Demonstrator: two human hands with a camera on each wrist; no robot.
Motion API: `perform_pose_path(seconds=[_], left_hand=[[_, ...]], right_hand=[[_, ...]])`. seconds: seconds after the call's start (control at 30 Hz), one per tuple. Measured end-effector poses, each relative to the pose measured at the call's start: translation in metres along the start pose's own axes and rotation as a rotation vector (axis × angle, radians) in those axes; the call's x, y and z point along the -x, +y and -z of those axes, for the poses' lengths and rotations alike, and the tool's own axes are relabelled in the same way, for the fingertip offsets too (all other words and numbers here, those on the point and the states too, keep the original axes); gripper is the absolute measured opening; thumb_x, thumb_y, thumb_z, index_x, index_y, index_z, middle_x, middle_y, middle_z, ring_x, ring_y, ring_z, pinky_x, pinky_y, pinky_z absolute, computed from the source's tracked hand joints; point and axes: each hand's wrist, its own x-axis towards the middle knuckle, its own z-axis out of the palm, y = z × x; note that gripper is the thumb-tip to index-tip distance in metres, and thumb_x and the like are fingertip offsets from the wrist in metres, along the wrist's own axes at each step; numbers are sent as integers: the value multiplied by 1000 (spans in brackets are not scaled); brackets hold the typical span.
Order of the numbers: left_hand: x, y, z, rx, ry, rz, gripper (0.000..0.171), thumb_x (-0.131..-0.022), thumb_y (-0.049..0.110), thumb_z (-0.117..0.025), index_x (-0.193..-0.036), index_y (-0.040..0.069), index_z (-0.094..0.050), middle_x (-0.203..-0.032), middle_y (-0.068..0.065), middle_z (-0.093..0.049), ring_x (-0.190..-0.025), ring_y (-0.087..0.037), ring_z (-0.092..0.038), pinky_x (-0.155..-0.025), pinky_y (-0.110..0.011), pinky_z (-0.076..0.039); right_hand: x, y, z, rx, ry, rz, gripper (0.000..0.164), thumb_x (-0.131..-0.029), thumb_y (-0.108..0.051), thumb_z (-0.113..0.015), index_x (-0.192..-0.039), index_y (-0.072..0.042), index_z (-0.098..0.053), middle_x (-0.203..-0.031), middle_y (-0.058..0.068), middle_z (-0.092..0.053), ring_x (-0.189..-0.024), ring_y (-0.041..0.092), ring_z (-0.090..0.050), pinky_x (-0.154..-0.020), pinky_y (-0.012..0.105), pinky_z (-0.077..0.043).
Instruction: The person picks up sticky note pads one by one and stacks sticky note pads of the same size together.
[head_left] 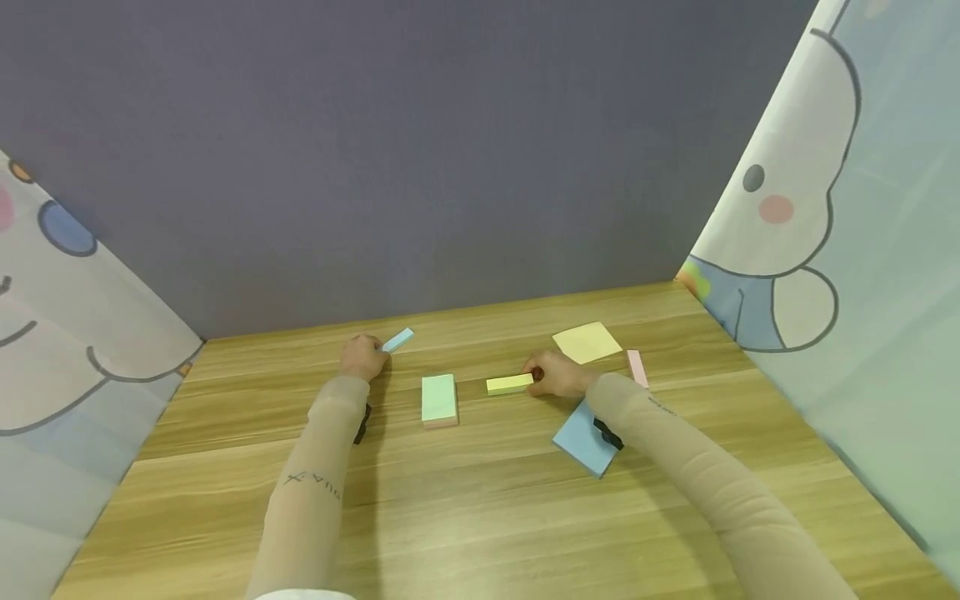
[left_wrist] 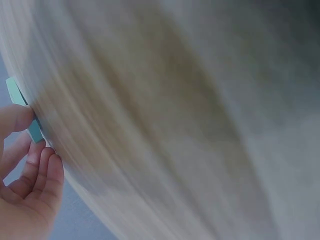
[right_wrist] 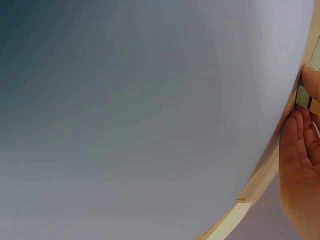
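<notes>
Toward the back left of the table, my left hand [head_left: 363,358] pinches a narrow light-blue sticky note pad [head_left: 397,340]. The left wrist view shows this pad [left_wrist: 17,92] between thumb and fingertips. Right of centre, my right hand [head_left: 557,373] grips the right end of a narrow yellow sticky note pad [head_left: 510,384] with a greenish lower layer. Only the ends of its layers [right_wrist: 303,96] show in the right wrist view, between thumb and fingers. Between the hands lies a mint-green sticky note pad [head_left: 438,398] with a pinkish layer beneath.
A blue square sticky note pad [head_left: 585,442] lies partly under the right wrist. Behind the right hand are a pale-yellow square pad [head_left: 587,342] and a narrow pink pad [head_left: 637,367]. A grey wall panel [head_left: 450,167] rises behind the wooden table [head_left: 450,517]; printed curtains hang at both sides.
</notes>
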Motion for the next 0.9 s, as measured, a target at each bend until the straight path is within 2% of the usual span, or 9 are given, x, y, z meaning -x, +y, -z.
perform_pose_path(seconds=[0.2,0.37,0.67,0.9], left_hand=[[3,3,2,40,-40,8,23,-85,14,-59,-96,-4,-68,-89,-19,-65,-69,-25,-53,-64,-35,-46],[2,7,3,61,-62,-6,24,-86,15,-60,-99,-4,-67,-90,-18,-65,-68,-22,-52,-61,-31,-44],[2,11,3,63,-62,-11,32,-85,17,-60,-110,-4,-63,-103,-22,-64,-77,-25,-59,-67,-34,-49],[7,14,5,78,-62,-16,35,-85,16,-61,-114,-5,-61,-111,-22,-63,-94,-33,-62,-81,-41,-51]], right_hand=[[0,-1,2,-24,-6,-16,37,-80,-9,-70,-112,5,-60,-98,9,-58,-86,17,-50,-77,28,-47],[-1,0,3,-27,-7,-13,36,-80,-9,-69,-112,5,-60,-99,10,-57,-86,17,-50,-76,27,-46],[-2,3,2,-17,5,7,35,-79,-9,-70,-111,5,-61,-100,10,-58,-85,17,-51,-75,27,-46],[-1,0,4,-13,0,5,34,-80,-8,-69,-110,5,-61,-98,12,-58,-84,17,-50,-75,27,-46]])
